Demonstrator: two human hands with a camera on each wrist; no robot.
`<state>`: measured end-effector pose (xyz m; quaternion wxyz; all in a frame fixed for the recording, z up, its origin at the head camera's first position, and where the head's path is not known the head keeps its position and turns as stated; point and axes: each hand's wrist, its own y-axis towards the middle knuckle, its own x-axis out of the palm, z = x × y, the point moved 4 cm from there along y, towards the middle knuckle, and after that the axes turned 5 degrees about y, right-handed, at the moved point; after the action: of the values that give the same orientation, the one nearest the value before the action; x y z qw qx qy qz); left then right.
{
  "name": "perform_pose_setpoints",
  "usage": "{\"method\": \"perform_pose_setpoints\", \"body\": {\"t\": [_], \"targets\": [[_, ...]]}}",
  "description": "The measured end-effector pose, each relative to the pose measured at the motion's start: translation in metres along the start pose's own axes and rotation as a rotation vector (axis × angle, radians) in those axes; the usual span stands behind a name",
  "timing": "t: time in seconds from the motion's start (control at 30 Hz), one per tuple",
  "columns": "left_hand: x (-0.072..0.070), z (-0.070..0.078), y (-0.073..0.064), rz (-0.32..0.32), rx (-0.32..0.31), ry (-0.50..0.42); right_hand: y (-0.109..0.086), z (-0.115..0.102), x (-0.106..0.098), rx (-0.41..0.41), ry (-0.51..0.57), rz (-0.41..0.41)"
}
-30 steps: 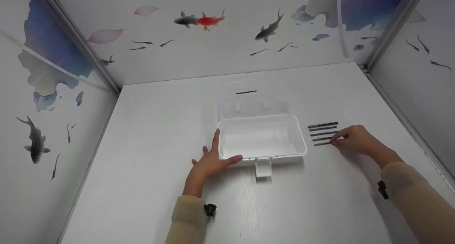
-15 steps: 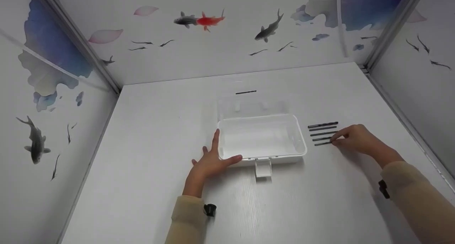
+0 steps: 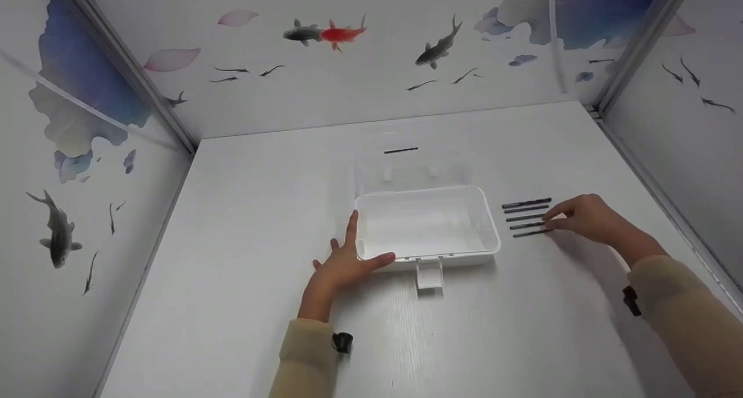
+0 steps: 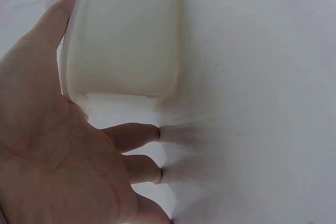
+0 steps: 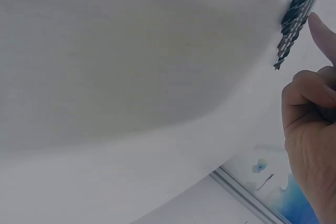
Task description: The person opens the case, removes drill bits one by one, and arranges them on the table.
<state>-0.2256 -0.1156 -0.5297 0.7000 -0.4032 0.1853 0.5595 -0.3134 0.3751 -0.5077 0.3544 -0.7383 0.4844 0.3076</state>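
Note:
In the head view, a white plastic box stands with its lid tipped back. My left hand is spread at its near left corner, thumb along the front rim and index finger along the left side. The left wrist view shows the other fingertips on the table. Right of the box, several dark drill bits lie in a row. My right hand is at their right ends, thumb and index finger slightly parted around the end of the second-nearest bit. Its thumb overlaps the bits in the right wrist view.
A clear lid extends behind the box, and a thin dark rod shows at its far part. The box's front latch hangs down. Printed panels wall the white table at the back and sides.
My right hand has lifted slightly up and right, away from the nearest drill bit, whose right end now shows. The left hand and the box have stayed put.

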Motion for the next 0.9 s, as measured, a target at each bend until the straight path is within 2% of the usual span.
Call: {"method": "perform_pose_setpoints", "body": {"t": [0.4, 0.73, 0.9], "targets": [[0.001, 0.0, 0.0, 0.001, 0.004, -0.012, 0.013, -0.033, -0.034, 0.005, -0.007, 0.004], [-0.001, -0.001, 0.0, -0.008, 0.005, -0.011, 0.028, -0.072, -0.052, -0.011, 0.006, 0.03], [-0.001, 0.0, 0.0, -0.007, 0.011, -0.016, 0.042, -0.096, -0.059, -0.041, 0.01, 0.05]]}}
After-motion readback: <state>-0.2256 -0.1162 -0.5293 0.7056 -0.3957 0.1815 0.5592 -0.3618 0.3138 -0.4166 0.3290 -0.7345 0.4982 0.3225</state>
